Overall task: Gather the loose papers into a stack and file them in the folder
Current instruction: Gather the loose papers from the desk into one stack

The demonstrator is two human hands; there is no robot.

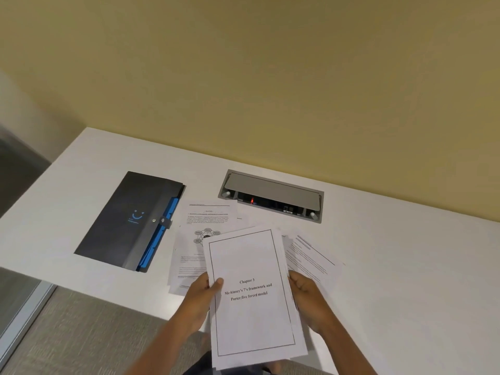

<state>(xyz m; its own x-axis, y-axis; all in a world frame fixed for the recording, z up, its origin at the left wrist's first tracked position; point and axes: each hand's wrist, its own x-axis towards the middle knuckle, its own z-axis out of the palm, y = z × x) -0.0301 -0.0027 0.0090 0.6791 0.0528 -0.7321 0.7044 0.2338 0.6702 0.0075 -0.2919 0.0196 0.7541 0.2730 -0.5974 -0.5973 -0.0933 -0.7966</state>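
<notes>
Two bare hands holding a stack of white printed sheets above a white desk.
Left hand (201, 299) and right hand (307, 296) grip the stack (253, 293) by its side edges; top page reads "Chapter 3, Mc-kinsey's 7's framework and Porter five forces model". Loose white printed pages lie left (201, 234) and right (311, 255). Closed black plastic folder, blue smile logo (130, 220), lies further left. Grey recessed socket box (272, 194) behind.
</notes>
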